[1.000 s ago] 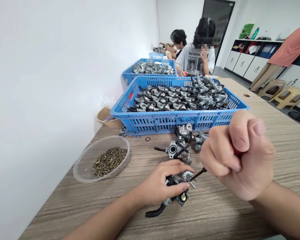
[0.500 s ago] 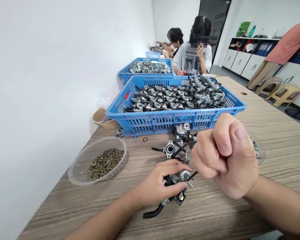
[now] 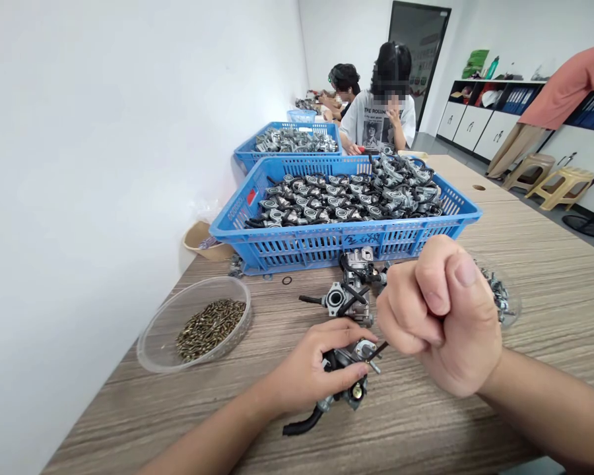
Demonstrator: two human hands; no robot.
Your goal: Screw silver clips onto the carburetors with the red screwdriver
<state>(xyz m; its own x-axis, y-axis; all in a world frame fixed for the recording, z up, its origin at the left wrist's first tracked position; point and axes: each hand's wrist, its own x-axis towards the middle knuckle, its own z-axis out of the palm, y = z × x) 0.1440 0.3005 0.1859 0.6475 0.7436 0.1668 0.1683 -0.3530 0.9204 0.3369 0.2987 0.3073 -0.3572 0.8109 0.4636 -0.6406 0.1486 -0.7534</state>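
My left hand [image 3: 321,356] is wrapped around a carburetor [image 3: 346,379] on the table, thumb on the near side and fingers on the far side. A black hose sticks out of it toward the lower left. My right hand [image 3: 440,316] is closed in a fist around a screwdriver, whose handle is hidden. Its thin dark shaft [image 3: 380,349] comes out below the fist and meets the metal cover on top of the carburetor. Just beyond my left hand lies a second carburetor [image 3: 335,299] with black hoses.
A clear tub [image 3: 146,343] of brass-coloured screws stands at left. Behind my right hand is a clear tub [image 3: 515,310] of small metal parts. A blue crate [image 3: 297,247] full of carburetors spans the back, with another blue crate [image 3: 245,156] behind. Co-workers [image 3: 376,119] sit beyond.
The camera view has tilted up slightly. My right fist has turned a little on the screwdriver, showing more of the tub of metal parts. My left hand keeps its hold on the carburetor.
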